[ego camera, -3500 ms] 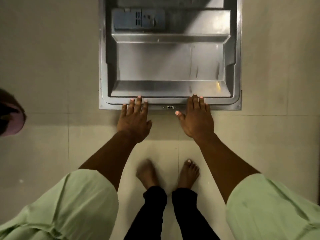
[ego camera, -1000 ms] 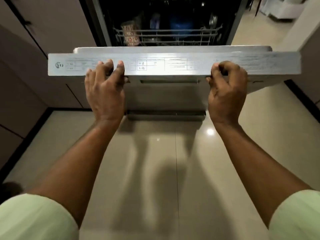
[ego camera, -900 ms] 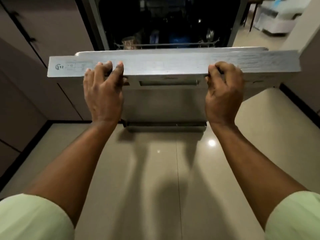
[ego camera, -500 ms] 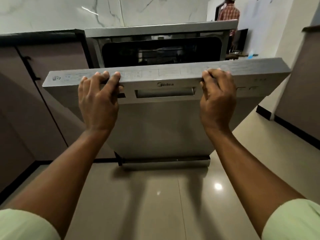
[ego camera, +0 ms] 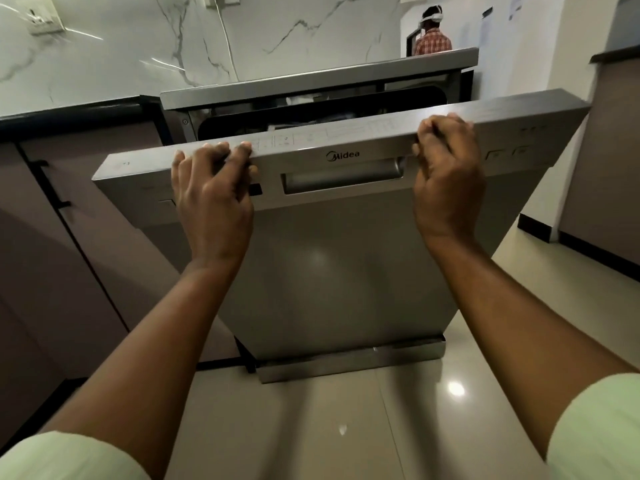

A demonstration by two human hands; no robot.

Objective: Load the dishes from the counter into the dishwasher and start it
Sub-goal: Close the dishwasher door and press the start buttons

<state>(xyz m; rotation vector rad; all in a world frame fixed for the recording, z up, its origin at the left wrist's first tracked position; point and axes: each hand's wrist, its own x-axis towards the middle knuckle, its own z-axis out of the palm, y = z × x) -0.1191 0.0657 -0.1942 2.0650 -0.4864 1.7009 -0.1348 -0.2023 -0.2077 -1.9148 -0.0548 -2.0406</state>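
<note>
Two bare hands grip the top edge of the dishwasher door (ego camera: 332, 265). The left hand (ego camera: 213, 188) holds it left of the Midea logo (ego camera: 343, 155), its fingers (ego camera: 239, 150) curled over the edge and clamped on it, the thumb under the lip. The right hand (ego camera: 446, 174) holds the same edge to the right of the recessed handle (ego camera: 343, 176), its fingers (ego camera: 440, 126) bent tightly over the top and clamped on the door as well.

The door leans out from the dishwasher (ego camera: 311, 81) at a tilt, hinged at the bottom above the kick plate (ego camera: 349, 363), with a dark gap open between its top edge and the machine's frame. Something pale shows inside through that gap, but it is too dim to tell what it is.

The dishwasher stands on a glossy pale floor (ego camera: 346, 427), beside brown cabinets (ego camera: 69, 254) on the left that carry a dark tabletop (ego camera: 69, 110). A marbled wall (ego camera: 138, 46) rises behind, with a socket (ego camera: 45, 20) at its upper left. Pale green sleeves (ego camera: 69, 459) cover both upper arms. Another person (ego camera: 431, 36) in a checked shirt stands far back at the right.
</note>
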